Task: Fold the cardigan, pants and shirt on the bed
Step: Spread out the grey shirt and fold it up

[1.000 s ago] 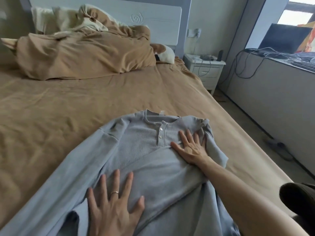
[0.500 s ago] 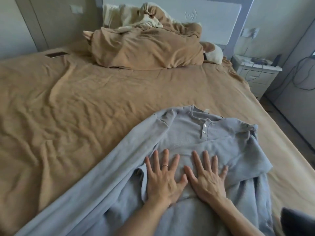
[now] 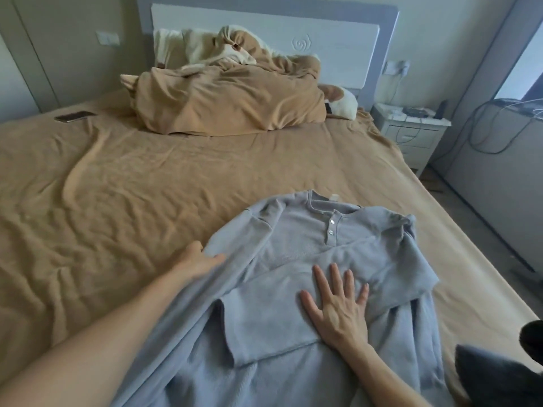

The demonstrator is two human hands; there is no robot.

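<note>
On the tan bed (image 3: 147, 186) the shirt (image 3: 308, 230) lies collar-away, right hand (image 3: 340, 312) flat and spread on its chest, left hand (image 3: 199, 259) pinching the outflung sleeve (image 3: 199, 312), whose length trails back toward the person's left

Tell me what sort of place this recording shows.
Most likely a home bedroom: a bed with a white headboard, a rumpled tan duvet at its head and a nightstand beside it.
</note>
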